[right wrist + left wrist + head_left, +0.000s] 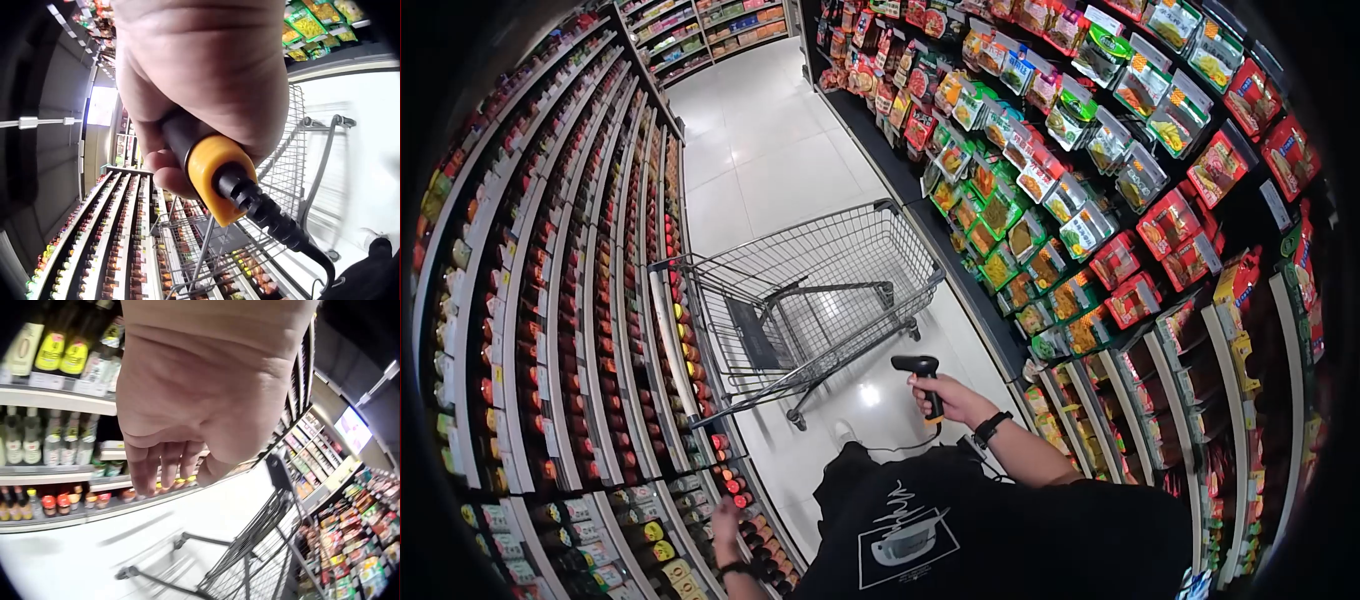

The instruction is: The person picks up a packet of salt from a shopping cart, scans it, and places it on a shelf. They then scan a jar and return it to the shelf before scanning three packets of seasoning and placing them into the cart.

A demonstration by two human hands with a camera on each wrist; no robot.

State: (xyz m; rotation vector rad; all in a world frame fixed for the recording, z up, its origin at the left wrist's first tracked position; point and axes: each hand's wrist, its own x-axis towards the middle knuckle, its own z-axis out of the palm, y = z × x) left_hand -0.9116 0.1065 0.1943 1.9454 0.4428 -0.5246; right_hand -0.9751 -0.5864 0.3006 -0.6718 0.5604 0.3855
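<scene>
In the head view, the person's right hand [950, 395] gripped a black handheld barcode scanner [917, 364], fingers curled round the handle and the scanner's head pointing toward the shopping cart [750, 335]. The cart stood in front of the person, between the shelf of jars and bottles [565, 330] and the rack of hanging food packets [1040, 180], and its whole wire basket showed only from there. The right wrist view hid the scanner's head behind the palm but brought out what the head view made small: a yellow-orange collar [215, 169] at the handle's end and a ribbed black cable sleeve [262, 212] leaving it. The left hand [725, 535] was blurred in the head view, low beside the shelf; the left wrist view showed it plainly, palm facing the camera, fingers hanging relaxed and loosely bent. That view also made out yellow-labelled bottles [62, 355] on a shelf, and a lit screen [353, 430] high beyond the cart. A black wristband [992, 430] circled the right wrist in the head view.
</scene>
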